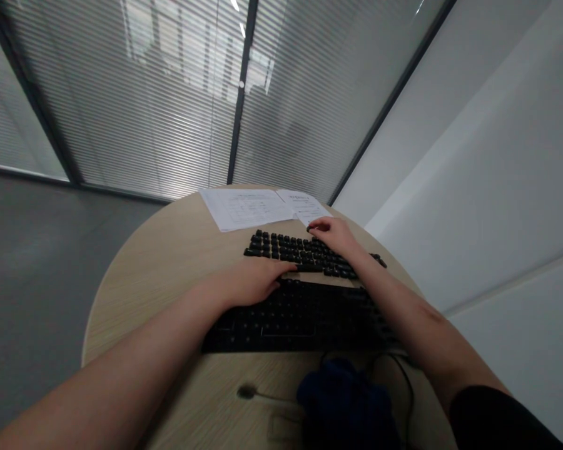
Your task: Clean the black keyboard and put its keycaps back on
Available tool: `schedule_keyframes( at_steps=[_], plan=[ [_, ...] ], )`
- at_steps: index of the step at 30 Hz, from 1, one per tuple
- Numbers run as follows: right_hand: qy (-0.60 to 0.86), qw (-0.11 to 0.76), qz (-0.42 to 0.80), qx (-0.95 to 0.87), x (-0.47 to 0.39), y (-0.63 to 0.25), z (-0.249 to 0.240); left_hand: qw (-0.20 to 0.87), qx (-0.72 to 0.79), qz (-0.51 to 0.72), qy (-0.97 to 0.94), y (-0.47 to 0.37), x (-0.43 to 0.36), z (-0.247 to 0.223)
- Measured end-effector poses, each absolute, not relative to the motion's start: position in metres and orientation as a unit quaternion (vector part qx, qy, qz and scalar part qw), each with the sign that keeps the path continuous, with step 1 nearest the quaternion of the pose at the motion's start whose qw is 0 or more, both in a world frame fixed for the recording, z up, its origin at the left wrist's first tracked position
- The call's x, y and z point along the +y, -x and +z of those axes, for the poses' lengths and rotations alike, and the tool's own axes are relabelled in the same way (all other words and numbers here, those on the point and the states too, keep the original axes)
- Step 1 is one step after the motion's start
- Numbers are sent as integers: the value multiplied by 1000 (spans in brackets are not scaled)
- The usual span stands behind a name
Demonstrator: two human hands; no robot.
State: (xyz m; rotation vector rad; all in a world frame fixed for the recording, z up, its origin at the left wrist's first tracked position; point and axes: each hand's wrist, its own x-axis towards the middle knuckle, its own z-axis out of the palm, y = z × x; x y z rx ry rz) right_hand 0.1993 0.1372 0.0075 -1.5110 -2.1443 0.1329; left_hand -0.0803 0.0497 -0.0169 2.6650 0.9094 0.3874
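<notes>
Loose black keycaps (288,251) lie in rows on the round table, beyond a black keyboard base (286,344) whose keycaps seem to be off. My right hand (333,234) is over the far side of the rows, thumb and fingertips pinched on a small dark keycap (309,229). My left hand (251,281) rests at the base's far left corner. Its fingers stretch toward a long keycap (308,268) in the nearest row, and whether they touch it I cannot tell. My right forearm crosses the right end of the base and hides part of the keycaps.
Printed sheets of paper (248,209) lie at the table's far edge. Nearer me are a dark blue cloth-like bundle (344,397), a black cable (409,387) and a small dark-headed tool (247,392). A glass partition with blinds and a white wall stand beyond the table (136,275).
</notes>
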Motion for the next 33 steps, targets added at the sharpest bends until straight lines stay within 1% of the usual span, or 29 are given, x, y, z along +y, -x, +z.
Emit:
schedule_keyframes(
  at_steps=[1, 2, 5, 7, 15, 20, 24, 33],
  plan=[
    [538, 287, 69, -790, 117, -199, 8, 150, 319, 134, -926, 80, 50, -17],
    [520, 296, 92, -796, 97, -200, 7, 151, 320, 134, -926, 81, 50, -17],
    [489, 297, 136, -809, 45, -199, -3, 155, 319, 137, -925, 80, 50, -16],
    [482, 291, 157, -811, 28, -197, -13, 160, 322, 133, -924, 80, 50, -14],
    [461, 297, 231, -804, 36, -191, -40, 179, 336, 132, -915, 82, 51, -9],
    [461, 327, 257, -784, 36, -196, -47, 176, 327, 130, -919, 79, 52, -13],
    [450, 323, 255, -793, 34, -195, -48, 164, 324, 123, -924, 76, 54, -20],
    [379, 306, 176, -855, 31, -191, -42, 124, 324, 104, -932, 74, 52, -21]
  ],
)
